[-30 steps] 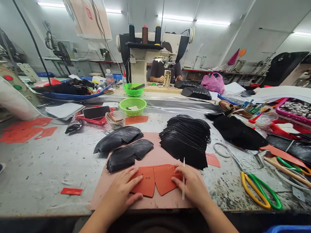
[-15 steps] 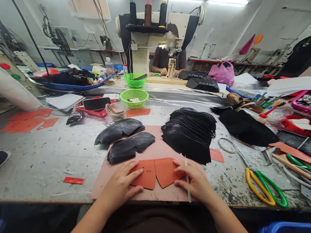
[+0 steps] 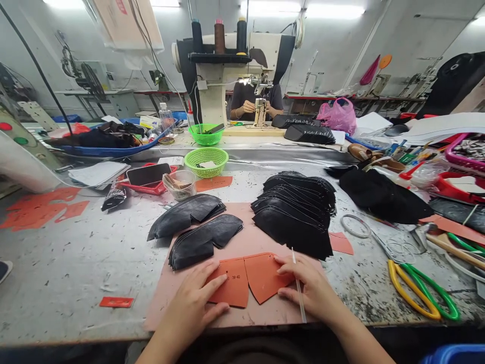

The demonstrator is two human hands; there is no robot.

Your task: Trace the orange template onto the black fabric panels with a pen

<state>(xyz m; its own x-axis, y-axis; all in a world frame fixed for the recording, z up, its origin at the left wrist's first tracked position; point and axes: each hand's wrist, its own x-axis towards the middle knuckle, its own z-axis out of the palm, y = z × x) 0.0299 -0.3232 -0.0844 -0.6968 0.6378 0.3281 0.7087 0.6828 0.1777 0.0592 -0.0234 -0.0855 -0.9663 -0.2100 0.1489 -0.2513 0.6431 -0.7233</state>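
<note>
An orange template printed with "39-40", slit down its middle, lies on a pink board in front of me. A dark edge shows along its lower rim. My left hand rests on its left half, fingers spread. On the right end, my right hand presses with its fingertips while gripping a thin translucent stick, like a pen refill. Beyond the template lie two small stacks of black leather pieces, and to their right a fanned pile of black pieces with pale lines.
Scissors with yellow and green handles lie at right, near a black cloth. Green baskets, a phone and a plastic cup stand behind. A co-worker sits beyond a sewing machine.
My view has tilted up slightly, so the table sits lower in the picture. Both my hands keep their places on the template. The co-worker's hands are raised closer together.
</note>
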